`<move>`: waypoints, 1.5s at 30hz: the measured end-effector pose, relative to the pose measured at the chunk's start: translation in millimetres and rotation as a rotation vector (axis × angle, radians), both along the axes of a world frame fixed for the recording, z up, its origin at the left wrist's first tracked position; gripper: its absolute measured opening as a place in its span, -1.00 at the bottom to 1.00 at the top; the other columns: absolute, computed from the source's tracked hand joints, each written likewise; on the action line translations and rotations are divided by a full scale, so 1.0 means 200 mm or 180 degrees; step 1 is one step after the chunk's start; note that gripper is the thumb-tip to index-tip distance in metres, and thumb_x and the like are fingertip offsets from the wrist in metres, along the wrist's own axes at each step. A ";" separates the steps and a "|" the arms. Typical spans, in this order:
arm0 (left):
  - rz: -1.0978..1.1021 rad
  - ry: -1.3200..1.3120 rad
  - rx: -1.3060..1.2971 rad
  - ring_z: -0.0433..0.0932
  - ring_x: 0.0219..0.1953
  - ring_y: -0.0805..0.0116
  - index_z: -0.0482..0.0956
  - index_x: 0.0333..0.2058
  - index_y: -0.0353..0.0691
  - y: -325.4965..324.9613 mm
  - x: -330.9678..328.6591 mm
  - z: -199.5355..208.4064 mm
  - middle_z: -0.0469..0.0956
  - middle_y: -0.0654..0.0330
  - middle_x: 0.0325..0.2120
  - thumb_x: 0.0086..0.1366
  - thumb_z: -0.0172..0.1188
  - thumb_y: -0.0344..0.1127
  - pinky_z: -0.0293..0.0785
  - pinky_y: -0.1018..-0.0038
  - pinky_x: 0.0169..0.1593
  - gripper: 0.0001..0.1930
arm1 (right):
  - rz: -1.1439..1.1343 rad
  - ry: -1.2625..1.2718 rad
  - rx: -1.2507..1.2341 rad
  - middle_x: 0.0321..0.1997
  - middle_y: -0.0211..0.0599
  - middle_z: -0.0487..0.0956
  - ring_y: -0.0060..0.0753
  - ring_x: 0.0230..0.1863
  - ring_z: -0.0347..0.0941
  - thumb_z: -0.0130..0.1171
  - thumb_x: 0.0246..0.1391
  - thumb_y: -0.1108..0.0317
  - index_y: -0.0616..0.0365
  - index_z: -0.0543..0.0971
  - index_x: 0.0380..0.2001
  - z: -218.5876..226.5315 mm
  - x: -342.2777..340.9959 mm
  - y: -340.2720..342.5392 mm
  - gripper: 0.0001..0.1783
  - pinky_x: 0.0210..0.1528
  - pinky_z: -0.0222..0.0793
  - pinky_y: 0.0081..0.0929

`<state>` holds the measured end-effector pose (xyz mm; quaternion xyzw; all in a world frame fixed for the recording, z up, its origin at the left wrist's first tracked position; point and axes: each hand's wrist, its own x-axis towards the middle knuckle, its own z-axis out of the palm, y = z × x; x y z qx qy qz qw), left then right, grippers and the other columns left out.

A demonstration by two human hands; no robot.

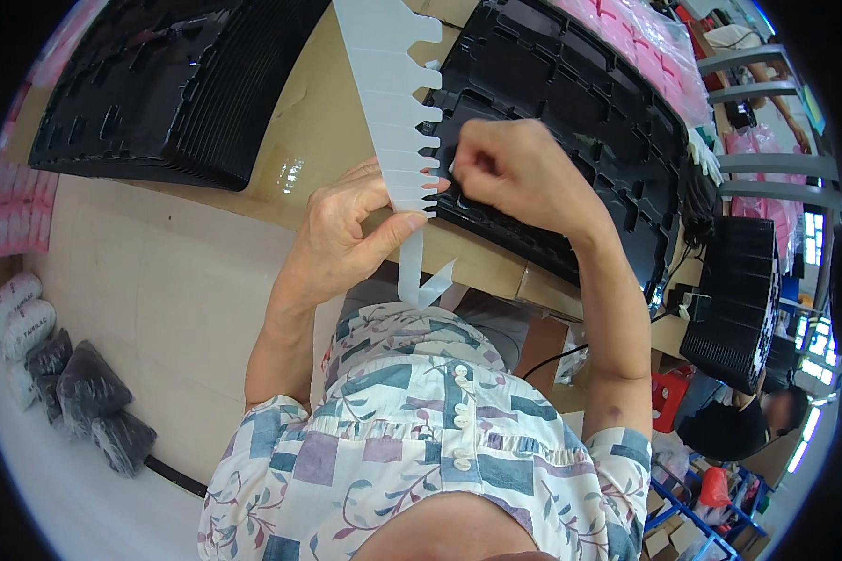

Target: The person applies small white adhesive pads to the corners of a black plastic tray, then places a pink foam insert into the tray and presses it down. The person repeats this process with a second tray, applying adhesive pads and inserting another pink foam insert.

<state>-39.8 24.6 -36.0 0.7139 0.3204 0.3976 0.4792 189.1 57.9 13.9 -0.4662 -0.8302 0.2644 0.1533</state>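
Note:
My left hand (341, 229) is closed on a long whitish strip of film (393, 103), thumb in front and fingers behind. Cross lines divide the strip, and notches run along its right edge. Its upper part reaches away over the table, while the lower tail hangs towards my shirt and folds back to the right. Just right of the strip is my right hand (529, 178), its fingers curled into a pinch above a black moulded plastic tray (571, 122). A tiny pale bit shows at those fingertips, too small to name.
A tall stack of black trays (196, 103) stands on the tan table (299, 140) at left. Pink packs in clear plastic (641, 47) lie beyond the right tray. Another black tray stack (734, 299) and a person in black (725, 425) are at right. Dark bags (94, 388) lie on the floor.

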 end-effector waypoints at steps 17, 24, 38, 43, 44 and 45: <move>0.0427 -0.1158 -0.1326 0.50 -0.49 0.68 0.52 -0.16 -0.31 -0.09 0.16 0.09 0.59 0.26 -0.43 0.23 0.28 -0.50 0.37 0.77 -0.42 -0.79 | -0.1173 0.1911 -0.0408 -0.46 -0.39 0.52 -0.67 -0.51 0.36 0.20 0.08 0.50 0.28 0.59 -0.29 0.05 -0.09 -0.32 -0.88 -0.47 0.31 -0.64; 0.0142 -0.0677 -0.0573 0.44 -0.57 0.67 0.58 -0.22 -0.33 -0.03 0.13 0.20 0.58 0.27 -0.51 0.27 0.27 -0.43 0.30 0.72 -0.54 -0.86 | -0.1205 0.1852 -0.0540 -0.57 -0.41 0.52 -0.74 -0.52 0.35 0.30 0.03 0.39 0.30 0.62 -0.40 0.05 -0.06 -0.35 -0.84 -0.45 0.32 -0.66; 0.0756 -0.0715 -0.1551 0.38 -0.63 0.67 0.61 -0.36 -0.34 -0.29 0.16 -0.02 0.50 0.33 -0.62 0.38 0.15 -0.25 0.28 0.67 -0.56 -0.75 | -0.1213 0.0637 0.1090 -0.61 -0.30 0.42 -0.40 -0.64 0.37 0.29 -0.12 0.46 0.19 0.48 -0.62 -0.08 -0.18 -0.54 -0.83 -0.58 0.31 -0.45; 0.0681 -0.1076 -0.1541 0.36 -0.63 0.68 0.60 -0.45 -0.34 -0.22 0.20 -0.03 0.50 0.33 -0.65 0.39 0.14 -0.21 0.26 0.65 -0.55 -0.69 | 0.0178 -0.0151 0.2867 -0.62 -0.44 0.20 -0.49 -0.64 0.26 0.24 -0.13 0.43 0.08 0.38 -0.67 -0.07 -0.17 -0.55 -0.78 -0.63 0.26 -0.56; 0.0620 -0.0983 -0.1531 0.36 -0.63 0.67 0.60 -0.47 -0.34 -0.21 0.20 -0.03 0.49 0.34 -0.66 0.38 0.15 -0.21 0.25 0.64 -0.55 -0.68 | 0.0310 -0.0077 0.2722 -0.62 -0.43 0.24 -0.47 -0.64 0.29 0.25 -0.13 0.46 0.09 0.40 -0.66 -0.06 -0.16 -0.55 -0.80 -0.63 0.27 -0.56; 0.0562 -0.0892 -0.1507 0.36 -0.63 0.67 0.60 -0.48 -0.34 -0.21 0.19 -0.03 0.49 0.34 -0.66 0.38 0.16 -0.21 0.25 0.64 -0.54 -0.67 | 0.0111 0.0374 0.2214 -0.62 -0.42 0.29 -0.48 -0.63 0.32 0.24 -0.14 0.48 0.10 0.43 -0.64 -0.04 -0.14 -0.56 -0.83 -0.61 0.28 -0.57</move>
